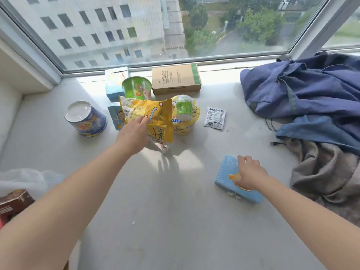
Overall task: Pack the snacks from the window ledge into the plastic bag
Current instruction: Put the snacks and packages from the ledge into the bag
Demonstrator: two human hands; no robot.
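1. Head view: the left hand [134,131] pinches a yellow packet [155,112], held up in front of the cups [136,87].
2. The right hand [251,173] curls its fingers over a blue box [227,179] lying on the ledge [175,211].
3. The plastic bag [25,179] sits at the lower left.

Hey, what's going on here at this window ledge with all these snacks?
A person is gathering snacks off the window ledge. The left hand holds a yellow packet up in front of the pile, and the right hand lies on a blue box, fingers curled over its far edge. The plastic bag sits at the lower left beside a brown box. A blue cup and a cardboard box are not yet packed.
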